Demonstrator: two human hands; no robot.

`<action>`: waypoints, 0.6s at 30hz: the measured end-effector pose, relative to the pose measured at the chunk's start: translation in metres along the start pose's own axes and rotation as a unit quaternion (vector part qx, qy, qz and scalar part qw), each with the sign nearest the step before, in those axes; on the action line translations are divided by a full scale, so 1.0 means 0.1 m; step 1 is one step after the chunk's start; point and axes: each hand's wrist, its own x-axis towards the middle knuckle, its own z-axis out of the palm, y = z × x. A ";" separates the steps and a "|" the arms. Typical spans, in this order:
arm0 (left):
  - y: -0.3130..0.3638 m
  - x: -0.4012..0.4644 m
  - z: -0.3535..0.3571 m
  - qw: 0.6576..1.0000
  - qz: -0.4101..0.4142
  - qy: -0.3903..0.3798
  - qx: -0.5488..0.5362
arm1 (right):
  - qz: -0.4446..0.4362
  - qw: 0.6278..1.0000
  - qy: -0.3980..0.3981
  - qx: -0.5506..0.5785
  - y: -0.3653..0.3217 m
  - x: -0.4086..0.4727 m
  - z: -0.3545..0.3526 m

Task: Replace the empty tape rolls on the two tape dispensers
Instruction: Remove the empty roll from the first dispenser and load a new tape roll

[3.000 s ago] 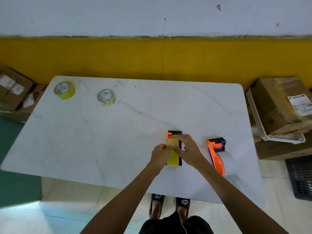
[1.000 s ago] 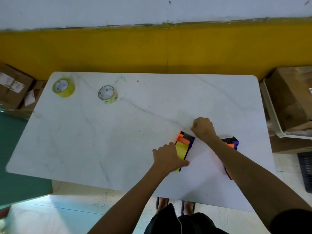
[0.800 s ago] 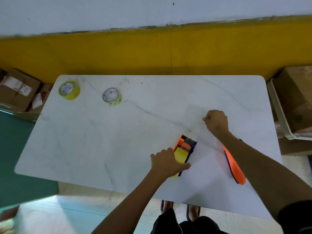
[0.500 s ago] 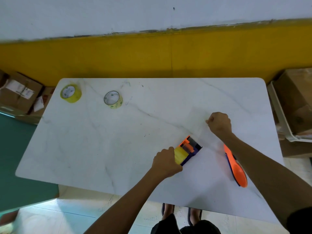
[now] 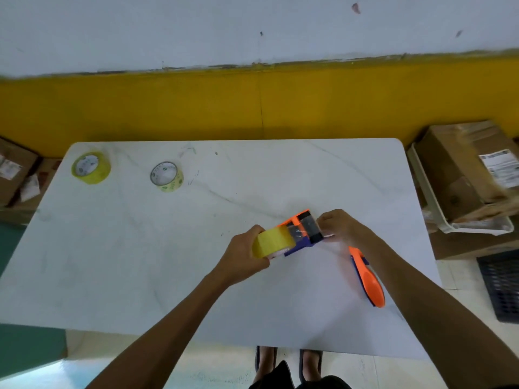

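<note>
An orange and blue tape dispenser [image 5: 304, 231] carrying a yellow tape roll [image 5: 273, 242] is held a little above the white table [image 5: 140, 248], right of centre. My left hand [image 5: 244, 256] grips the roll end of it. My right hand [image 5: 341, 224] is closed at the dispenser's head, pinching the tape end there. A second orange and blue dispenser [image 5: 368, 277] lies on the table under my right forearm, partly hidden. Two more yellow tape rolls [image 5: 91, 167] [image 5: 166, 176] lie flat at the table's far left.
Cardboard boxes [image 5: 463, 167] in a white tray [image 5: 429, 203] stand right of the table, with a dark crate [image 5: 501, 284] on the floor below. More boxes [image 5: 14, 169] sit at the left. A yellow wall band runs behind the table.
My right hand, which had pulled a clear strip of tape out to the right, has come back to the dispenser's head. My left hand has lifted and turned the dispenser.
</note>
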 end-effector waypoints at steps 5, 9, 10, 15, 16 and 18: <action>0.20 0.06 -0.11 0.993 -0.003 0.053 -0.106 | -0.032 0.927 -0.204 0.313 -0.06 -0.15 0.14; 0.39 0.11 -0.17 0.982 -0.005 0.105 -0.157 | -0.109 0.909 -0.109 0.388 -0.20 -0.20 0.32; 0.46 0.13 -0.17 0.978 -0.013 0.125 -0.169 | -0.126 0.900 -0.080 0.410 -0.24 -0.20 0.38; 0.72 0.23 -0.06 0.963 -0.112 0.162 -0.183 | -0.082 0.820 -0.081 0.561 -0.12 -0.26 0.75; 0.73 0.26 -0.03 0.960 -0.138 0.155 -0.188 | -0.064 0.810 -0.067 0.579 -0.03 -0.27 0.82; 0.72 0.31 0.06 0.952 -0.182 0.143 -0.200 | -0.026 0.816 -0.027 0.577 0.16 -0.29 0.95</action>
